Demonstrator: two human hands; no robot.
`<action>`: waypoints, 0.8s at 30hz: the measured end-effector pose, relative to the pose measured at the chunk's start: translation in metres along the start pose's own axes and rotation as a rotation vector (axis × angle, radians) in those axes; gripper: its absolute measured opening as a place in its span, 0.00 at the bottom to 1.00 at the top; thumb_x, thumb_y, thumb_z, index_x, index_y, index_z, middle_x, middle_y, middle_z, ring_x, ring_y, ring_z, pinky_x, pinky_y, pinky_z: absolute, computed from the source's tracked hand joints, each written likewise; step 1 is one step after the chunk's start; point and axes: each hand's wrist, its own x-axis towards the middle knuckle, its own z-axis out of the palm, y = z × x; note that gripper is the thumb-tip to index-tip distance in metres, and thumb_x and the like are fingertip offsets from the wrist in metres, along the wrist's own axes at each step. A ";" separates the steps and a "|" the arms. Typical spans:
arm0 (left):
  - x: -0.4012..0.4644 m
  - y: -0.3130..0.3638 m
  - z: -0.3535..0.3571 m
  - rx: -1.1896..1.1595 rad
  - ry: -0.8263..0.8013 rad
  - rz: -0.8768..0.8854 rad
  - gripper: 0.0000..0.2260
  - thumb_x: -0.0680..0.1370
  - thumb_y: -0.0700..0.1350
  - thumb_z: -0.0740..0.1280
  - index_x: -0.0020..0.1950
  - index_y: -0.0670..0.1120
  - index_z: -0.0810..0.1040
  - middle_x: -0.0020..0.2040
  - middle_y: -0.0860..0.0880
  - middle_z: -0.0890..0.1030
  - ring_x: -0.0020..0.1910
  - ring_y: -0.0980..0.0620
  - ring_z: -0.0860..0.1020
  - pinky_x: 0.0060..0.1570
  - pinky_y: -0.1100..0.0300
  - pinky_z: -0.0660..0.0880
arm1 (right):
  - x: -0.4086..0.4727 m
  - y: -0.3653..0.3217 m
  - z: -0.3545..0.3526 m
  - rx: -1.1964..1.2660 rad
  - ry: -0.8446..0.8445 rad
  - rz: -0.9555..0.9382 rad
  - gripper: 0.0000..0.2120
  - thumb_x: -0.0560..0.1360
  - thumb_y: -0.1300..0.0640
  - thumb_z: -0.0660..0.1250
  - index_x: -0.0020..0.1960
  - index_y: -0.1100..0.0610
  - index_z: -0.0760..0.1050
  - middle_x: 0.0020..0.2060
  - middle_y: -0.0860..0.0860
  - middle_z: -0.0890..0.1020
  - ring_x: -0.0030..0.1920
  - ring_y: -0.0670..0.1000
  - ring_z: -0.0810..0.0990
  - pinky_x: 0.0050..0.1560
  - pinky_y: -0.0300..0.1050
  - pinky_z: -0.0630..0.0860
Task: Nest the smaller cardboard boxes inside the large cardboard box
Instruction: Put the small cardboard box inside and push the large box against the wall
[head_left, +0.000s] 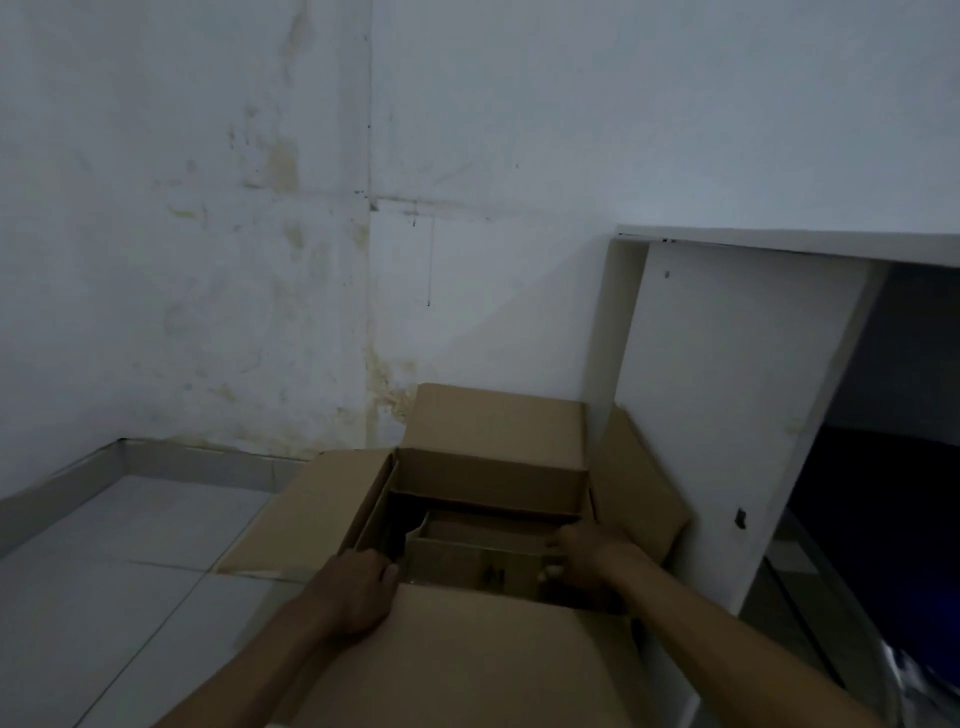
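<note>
Down inside the large cardboard box (332, 512), a smaller cardboard box (480, 558) sits low against the right side, its long axis running left to right. The right hand (584, 553) curls closed over its right end and is nearer; the left hand (358, 590) lies flat on the near flap (467, 654), gripping nothing. Dark open room remains to the left, flaps splayed outward beside a white cabinet (727, 395).
</note>
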 end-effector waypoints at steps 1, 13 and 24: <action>0.000 -0.001 0.002 0.009 0.014 -0.003 0.18 0.85 0.54 0.52 0.39 0.51 0.72 0.44 0.45 0.80 0.43 0.46 0.78 0.48 0.53 0.72 | 0.002 -0.006 0.000 0.068 -0.012 -0.004 0.29 0.75 0.38 0.66 0.71 0.51 0.71 0.69 0.52 0.75 0.68 0.57 0.74 0.67 0.55 0.70; -0.005 -0.014 0.036 0.146 0.339 0.155 0.18 0.84 0.51 0.49 0.41 0.54 0.75 0.44 0.47 0.86 0.46 0.47 0.82 0.63 0.51 0.70 | 0.039 -0.053 0.042 0.756 0.030 0.196 0.17 0.81 0.54 0.60 0.69 0.54 0.70 0.62 0.52 0.74 0.59 0.53 0.75 0.48 0.33 0.72; -0.003 -0.016 0.026 -0.013 0.253 0.119 0.16 0.84 0.55 0.51 0.42 0.55 0.73 0.43 0.50 0.82 0.49 0.49 0.80 0.58 0.54 0.68 | 0.030 -0.039 0.039 0.324 -0.059 -0.062 0.15 0.79 0.45 0.65 0.52 0.55 0.82 0.51 0.52 0.84 0.48 0.52 0.81 0.48 0.45 0.78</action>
